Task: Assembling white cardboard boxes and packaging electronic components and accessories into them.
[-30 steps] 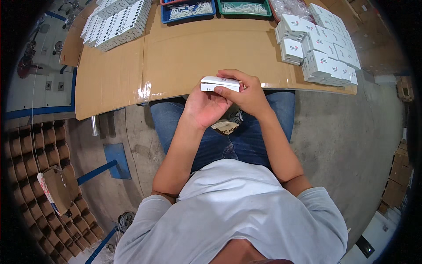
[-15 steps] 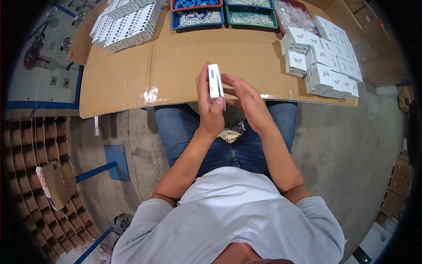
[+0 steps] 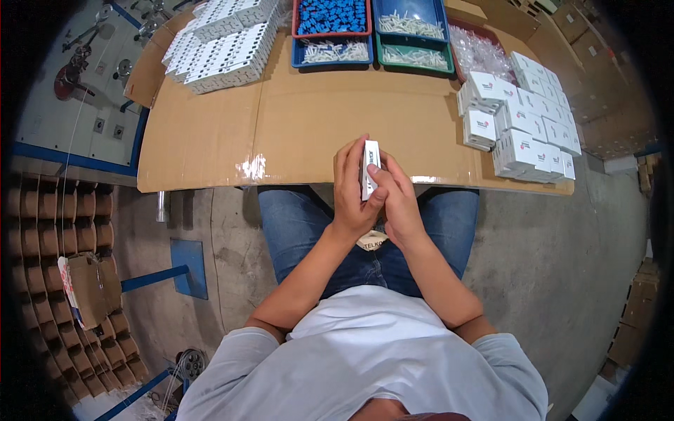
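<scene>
Between my two hands, over the near edge of the cardboard-covered table (image 3: 302,133), a small white box (image 3: 371,151) stands on edge with a narrow printed side facing up. My left hand (image 3: 351,189) wraps its left side, thumb near the lower end. From the right, my right hand (image 3: 399,200) presses against the box, its thumb lying on the narrow side. Both palms hide most of the box's broad faces. White boxes (image 3: 519,151) are stacked on the table's right side. More white boxes (image 3: 228,70) with dark markings are piled at the far left.
Along the back sit a red tray (image 3: 331,35) of blue parts, a blue tray (image 3: 298,62) and a green tray (image 3: 414,69) of white plugs. Clear plastic bags (image 3: 481,52) fill a reddish tray beside them. A cardboard divider rack (image 3: 63,238) stands at lower left.
My right hand has closed onto the box, where its fingers were apart beside it. Both hands and the box sit lower and slightly rightward; the whole view has shifted.
</scene>
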Available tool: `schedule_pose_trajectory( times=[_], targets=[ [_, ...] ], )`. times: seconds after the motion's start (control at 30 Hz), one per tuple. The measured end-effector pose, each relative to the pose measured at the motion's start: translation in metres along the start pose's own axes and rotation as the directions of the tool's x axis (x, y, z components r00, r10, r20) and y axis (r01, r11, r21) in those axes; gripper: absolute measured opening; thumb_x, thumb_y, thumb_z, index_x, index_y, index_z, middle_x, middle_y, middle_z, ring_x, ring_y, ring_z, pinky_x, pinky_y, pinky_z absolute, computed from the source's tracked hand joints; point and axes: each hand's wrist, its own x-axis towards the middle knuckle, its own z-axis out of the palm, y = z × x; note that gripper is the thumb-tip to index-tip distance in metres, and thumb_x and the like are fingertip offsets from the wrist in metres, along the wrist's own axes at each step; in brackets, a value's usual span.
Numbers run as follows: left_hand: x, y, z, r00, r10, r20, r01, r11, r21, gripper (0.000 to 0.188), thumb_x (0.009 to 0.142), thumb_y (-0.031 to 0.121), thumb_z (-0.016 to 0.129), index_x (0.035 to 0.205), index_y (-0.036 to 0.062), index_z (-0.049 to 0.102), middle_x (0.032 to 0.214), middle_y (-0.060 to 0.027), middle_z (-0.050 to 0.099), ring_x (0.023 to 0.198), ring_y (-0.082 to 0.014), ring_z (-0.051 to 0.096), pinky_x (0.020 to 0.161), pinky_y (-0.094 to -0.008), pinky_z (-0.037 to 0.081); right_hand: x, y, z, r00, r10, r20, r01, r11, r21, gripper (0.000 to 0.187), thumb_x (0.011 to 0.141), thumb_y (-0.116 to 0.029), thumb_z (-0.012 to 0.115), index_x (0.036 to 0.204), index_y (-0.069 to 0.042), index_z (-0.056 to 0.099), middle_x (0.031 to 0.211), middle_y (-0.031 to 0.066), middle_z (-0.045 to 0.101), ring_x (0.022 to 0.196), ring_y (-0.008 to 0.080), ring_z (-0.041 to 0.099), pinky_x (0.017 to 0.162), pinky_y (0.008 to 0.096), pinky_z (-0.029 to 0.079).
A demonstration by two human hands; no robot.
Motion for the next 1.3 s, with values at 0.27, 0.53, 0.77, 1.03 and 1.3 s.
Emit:
schedule_pose_trajectory(
  times=[0.27,0.53,0.77,1.03,1.3],
  targets=[
    [-0.005,-0.003,-0.006,0.999,-0.009,-0.054,0.005,0.998,-0.069,0.074,0.095,0.05,0.052,0.138,-0.0094,0.048,0.131,-0.0279,0.052,0.115,-0.0395,0.057,0.097,-0.0455,0.049,-0.002,-0.001,0.009,0.998,-0.029,0.053,0.036,0.988,-0.149,0.043,0.105,-0.027,0.061,0.137,0.0,0.056,0.118,0.0043,0.065,0.105,0.0093,0.059,0.092,0.0269,0.049],
    [-0.009,-0.009,-0.004,0.986,0.104,-0.129,-0.104,0.995,0.002,0.077,0.094,0.054,0.048,0.133,-0.0115,0.051,0.126,-0.0291,0.055,0.112,-0.0405,0.059,0.095,-0.0461,0.05,-0.011,0.001,0.005,0.984,-0.106,0.143,0.15,0.927,-0.344,0.039,0.111,-0.031,0.048,0.126,0.002,0.062,0.098,0.0,0.064,0.092,0.0066,0.054,0.082,0.0249,0.047],
    [-0.013,0.002,-0.005,0.982,0.042,-0.183,-0.047,0.999,-0.023,0.093,0.095,0.072,0.035,0.133,-0.0111,0.05,0.126,-0.024,0.056,0.117,-0.0336,0.056,0.102,-0.0457,0.045,-0.02,-0.004,0.015,0.985,-0.13,0.11,0.161,0.919,-0.361,0.039,0.112,-0.032,0.043,0.112,0.001,0.064,0.092,-0.0015,0.061,0.084,0.0052,0.053,0.076,0.0225,0.046],
    [-0.014,0.003,-0.003,0.978,0.048,-0.204,-0.059,0.997,-0.048,0.097,0.092,0.077,0.042,0.134,-0.01,0.049,0.126,-0.0257,0.053,0.115,-0.0358,0.058,0.099,-0.0461,0.049,-0.02,-0.001,0.012,0.982,-0.159,0.106,0.186,0.916,-0.354,0.042,0.111,-0.033,0.046,0.118,0.004,0.064,0.091,0.0039,0.067,0.085,0.0083,0.057,0.077,0.0273,0.05],
    [0.001,0.011,-0.005,0.9,-0.375,-0.221,0.198,0.804,-0.56,0.09,0.09,0.068,0.036,0.146,-0.0019,0.036,0.132,-0.018,0.053,0.126,-0.0309,0.054,0.107,-0.0442,0.044,-0.009,-0.011,0.0,0.985,-0.147,-0.085,0.15,0.988,0.024,0.039,0.111,-0.028,0.044,0.109,0.004,0.066,0.094,0.0031,0.07,0.09,0.0068,0.063,0.083,0.0251,0.051]
  ],
)
